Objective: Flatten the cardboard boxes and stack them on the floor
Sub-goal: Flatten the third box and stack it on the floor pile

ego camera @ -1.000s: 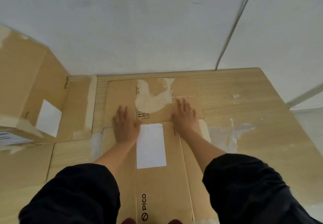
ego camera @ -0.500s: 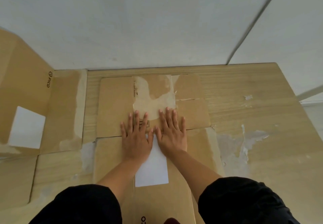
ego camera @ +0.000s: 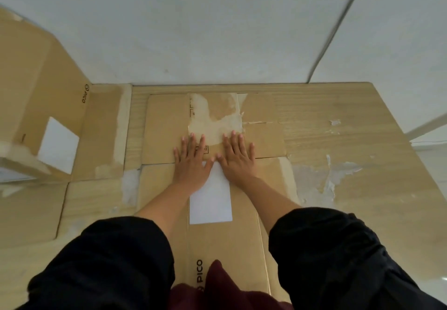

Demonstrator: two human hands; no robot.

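1. One flattened box (ego camera: pixel 227 244) is seen lying on the floor (ego camera: pixel 350 164) at centre frame, pressed under the left hand (ego camera: pixel 192 162) and right hand (ego camera: pixel 238 158); fingers splayed flat, nothing grasped.
2. A box (ego camera: pixel 48 106) at 9 o'clock stands unflattened; it is judged outstanding.
3. "PICO" is read on both; the white label (ego camera: pixel 210 203) is blank.

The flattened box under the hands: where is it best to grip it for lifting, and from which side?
Probably the two long side edges of the flattened box, one hand from each side. It lies flat, so only its edges offer a hold; the left hand and right hand press its middle.
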